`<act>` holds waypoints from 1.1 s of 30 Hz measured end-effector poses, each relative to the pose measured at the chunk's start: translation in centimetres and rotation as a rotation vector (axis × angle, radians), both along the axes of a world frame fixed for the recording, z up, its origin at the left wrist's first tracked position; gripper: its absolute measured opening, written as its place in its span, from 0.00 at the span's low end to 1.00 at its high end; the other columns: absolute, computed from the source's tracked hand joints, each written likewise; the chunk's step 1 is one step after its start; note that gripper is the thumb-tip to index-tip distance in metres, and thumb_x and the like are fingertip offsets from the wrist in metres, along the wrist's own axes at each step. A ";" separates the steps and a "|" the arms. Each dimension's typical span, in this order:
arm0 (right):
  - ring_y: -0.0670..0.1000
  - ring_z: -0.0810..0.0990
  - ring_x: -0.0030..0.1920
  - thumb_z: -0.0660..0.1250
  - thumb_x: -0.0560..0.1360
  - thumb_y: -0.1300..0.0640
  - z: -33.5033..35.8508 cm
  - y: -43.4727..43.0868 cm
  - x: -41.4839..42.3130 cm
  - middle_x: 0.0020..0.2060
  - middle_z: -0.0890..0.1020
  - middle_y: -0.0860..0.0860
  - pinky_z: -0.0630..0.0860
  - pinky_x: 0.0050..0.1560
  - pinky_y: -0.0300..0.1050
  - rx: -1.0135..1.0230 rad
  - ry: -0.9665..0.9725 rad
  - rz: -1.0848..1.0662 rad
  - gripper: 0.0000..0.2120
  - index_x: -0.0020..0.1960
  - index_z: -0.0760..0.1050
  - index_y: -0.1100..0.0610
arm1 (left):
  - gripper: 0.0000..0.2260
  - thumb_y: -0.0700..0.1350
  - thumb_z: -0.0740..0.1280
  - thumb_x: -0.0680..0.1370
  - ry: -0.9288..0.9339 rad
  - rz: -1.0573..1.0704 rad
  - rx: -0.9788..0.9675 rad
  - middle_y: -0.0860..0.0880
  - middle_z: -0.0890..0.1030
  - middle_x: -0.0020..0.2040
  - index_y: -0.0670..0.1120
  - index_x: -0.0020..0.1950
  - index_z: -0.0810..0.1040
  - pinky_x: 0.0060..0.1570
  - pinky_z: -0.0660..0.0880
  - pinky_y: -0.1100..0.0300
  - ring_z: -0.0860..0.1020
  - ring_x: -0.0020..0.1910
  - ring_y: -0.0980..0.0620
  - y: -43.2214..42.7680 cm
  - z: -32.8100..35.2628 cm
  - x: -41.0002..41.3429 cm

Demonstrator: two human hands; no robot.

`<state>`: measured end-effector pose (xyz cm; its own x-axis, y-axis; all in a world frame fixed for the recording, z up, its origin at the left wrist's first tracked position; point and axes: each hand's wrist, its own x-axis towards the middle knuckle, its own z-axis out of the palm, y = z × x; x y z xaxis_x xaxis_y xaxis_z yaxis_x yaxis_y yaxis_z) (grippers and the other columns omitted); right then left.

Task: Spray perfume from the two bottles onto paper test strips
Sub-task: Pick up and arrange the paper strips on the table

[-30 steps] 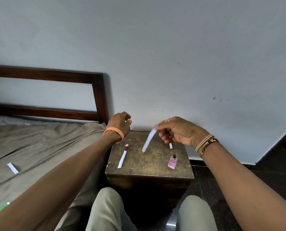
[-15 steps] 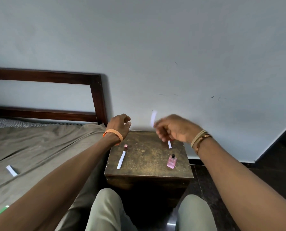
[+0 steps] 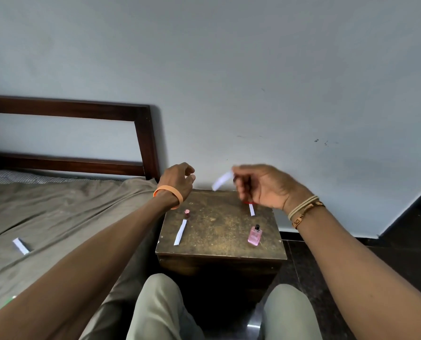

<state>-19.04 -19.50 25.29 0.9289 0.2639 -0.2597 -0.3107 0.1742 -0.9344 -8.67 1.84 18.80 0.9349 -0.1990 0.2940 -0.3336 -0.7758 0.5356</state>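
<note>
My right hand [image 3: 263,186] pinches a white paper strip [image 3: 221,180] and holds it in the air above the back of the wooden side table [image 3: 219,251]; the hand and the strip are blurred. My left hand [image 3: 178,179] hovers over the table's back left corner with its fingers loosely curled and nothing in it. A small pink-capped bottle [image 3: 186,213] stands below it, and a second strip [image 3: 180,232] lies in front of that bottle. A pink square bottle [image 3: 254,235] with a black cap stands at the front right. A third strip [image 3: 251,209] lies under my right hand.
A bed with a brown sheet [image 3: 57,217] and a dark wooden headboard [image 3: 145,141] is on the left; one more strip [image 3: 21,246] lies on it. My knees [image 3: 160,307] are right in front of the table. A grey wall stands behind, dark floor on the right.
My right hand has waved the strip: it hung down over the table, swung up, and now points left at hand height. My left hand has barely moved.
</note>
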 end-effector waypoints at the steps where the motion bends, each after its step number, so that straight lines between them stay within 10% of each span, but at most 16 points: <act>1: 0.48 0.73 0.30 0.68 0.75 0.58 0.6 -0.1 0.0 0.31 0.77 0.51 0.72 0.32 0.40 0.183 -0.012 -0.026 0.06 0.40 0.78 0.56 | 0.10 0.46 0.65 0.78 0.000 -0.001 0.000 0.47 0.82 0.53 0.45 0.57 0.79 0.51 0.75 0.56 0.79 0.52 0.47 -0.1 0.0 -0.1; 3: 0.48 0.73 0.28 0.68 0.73 0.59 0.6 0.0 0.3 0.29 0.77 0.51 0.71 0.31 0.41 0.118 0.012 -0.051 0.04 0.40 0.78 0.58 | 0.10 0.46 0.65 0.78 -0.002 -0.011 0.007 0.47 0.82 0.53 0.45 0.57 0.79 0.51 0.75 0.56 0.79 0.52 0.47 -0.3 0.0 -0.2; 6: 0.49 0.74 0.29 0.69 0.76 0.61 -1.6 0.4 -0.2 0.33 0.79 0.56 0.72 0.32 0.41 -0.650 0.046 0.063 0.08 0.48 0.80 0.67 | 0.10 0.46 0.65 0.78 -0.001 -0.011 0.012 0.47 0.82 0.54 0.46 0.57 0.79 0.52 0.75 0.55 0.79 0.53 0.47 -0.2 -0.1 -0.3; 12: 0.48 0.73 0.31 0.68 0.75 0.58 0.9 -0.4 -0.3 0.31 0.77 0.50 0.74 0.34 0.42 0.260 -0.067 0.005 0.03 0.43 0.77 0.56 | 0.10 0.46 0.65 0.78 0.004 -0.005 0.013 0.47 0.83 0.53 0.46 0.56 0.80 0.51 0.74 0.56 0.79 0.53 0.47 0.0 -0.2 -0.3; 17: 0.49 0.75 0.29 0.70 0.77 0.60 -3.3 -0.2 0.0 0.33 0.80 0.55 0.73 0.32 0.41 -0.750 0.075 0.013 0.05 0.46 0.80 0.63 | 0.09 0.46 0.65 0.78 0.027 0.000 0.016 0.47 0.83 0.53 0.46 0.56 0.80 0.52 0.76 0.55 0.79 0.52 0.47 0.0 -0.7 -0.3; 20: 0.49 0.77 0.31 0.71 0.77 0.60 -4.2 -0.3 0.0 0.34 0.81 0.55 0.77 0.31 0.41 -0.543 0.097 -0.105 0.05 0.48 0.81 0.63 | 0.08 0.46 0.67 0.77 0.073 -0.033 -0.022 0.48 0.83 0.50 0.47 0.54 0.81 0.53 0.77 0.55 0.80 0.51 0.48 -0.1 -0.8 -0.6; 26: 0.48 0.77 0.33 0.70 0.78 0.58 -4.4 0.1 0.5 0.34 0.81 0.52 0.76 0.33 0.40 -0.800 -0.013 -0.098 0.05 0.46 0.80 0.60 | 0.07 0.47 0.73 0.73 0.724 -0.327 -0.321 0.44 0.85 0.46 0.47 0.49 0.83 0.50 0.79 0.50 0.82 0.43 0.48 -1.1 -1.6 -2.0; 33: 0.49 0.78 0.34 0.69 0.78 0.56 -5.2 1.4 1.2 0.31 0.81 0.48 0.76 0.37 0.44 -1.028 -0.169 -0.040 0.07 0.42 0.81 0.55 | 0.09 0.41 0.74 0.72 0.724 -0.405 -0.366 0.45 0.84 0.44 0.43 0.52 0.83 0.44 0.80 0.60 0.81 0.40 0.54 -3.3 -2.6 -3.6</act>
<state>-17.83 -18.13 20.08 0.9773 -0.0429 -0.2074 -0.1737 -0.7225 -0.6692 -12.31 -1.43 16.19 0.7947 -0.5623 -0.2287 -0.0298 -0.4124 0.9105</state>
